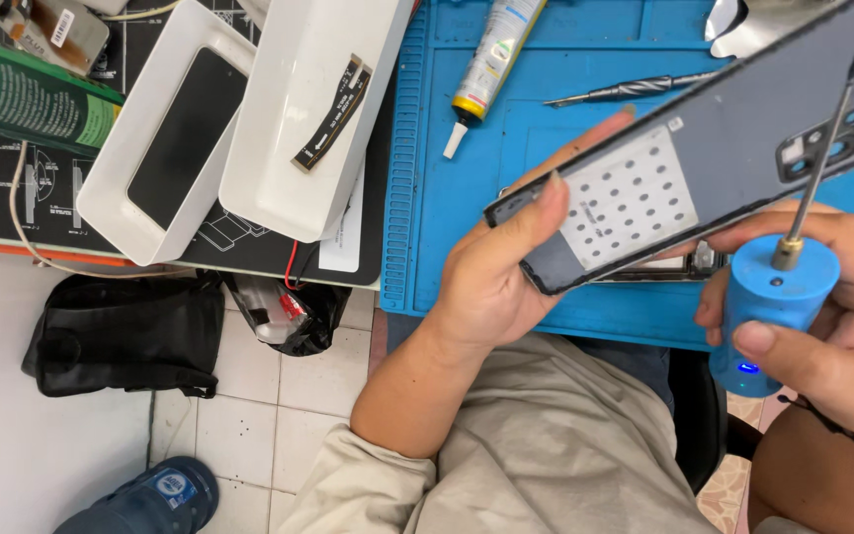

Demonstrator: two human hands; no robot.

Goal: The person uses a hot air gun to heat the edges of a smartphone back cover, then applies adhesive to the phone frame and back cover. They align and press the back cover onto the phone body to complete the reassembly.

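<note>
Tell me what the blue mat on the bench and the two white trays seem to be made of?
The blue mat looks like soft matte silicone or rubber: moulded ridges and compartments, no glare. The two white trays look like hard, smooth plastic with a slight sheen on rounded rims, though glazed ceramic can't be ruled out.

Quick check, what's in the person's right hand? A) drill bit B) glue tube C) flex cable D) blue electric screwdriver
D: the right hand wraps a blue electric screwdriver with its thin bit pointing up toward the phone back cover that the left hand holds; the glue tube lies untouched on the blue mat.
</note>
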